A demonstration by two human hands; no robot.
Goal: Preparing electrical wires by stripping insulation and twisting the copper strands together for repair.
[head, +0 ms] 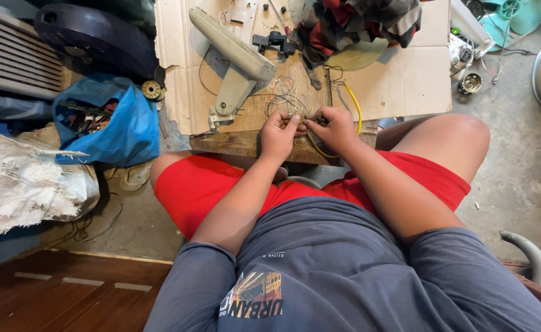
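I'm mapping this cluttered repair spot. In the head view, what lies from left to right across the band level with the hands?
White woven sack → blue bag → beige fan arm → left hand → right hand → yellow wire → small round metal part on the floor.

Bag (pixel 129 126) lies left of board (pixel 246 144); cloth (pixel 356 21) lies behind hands (pixel 307 126).

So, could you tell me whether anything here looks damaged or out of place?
Yes. The cardboard sheet serving as a work surface has a torn, ragged left edge. The beige housing lies with loose wires trailing from it towards both hands, left hand and right hand, which pinch a small wired part between them.
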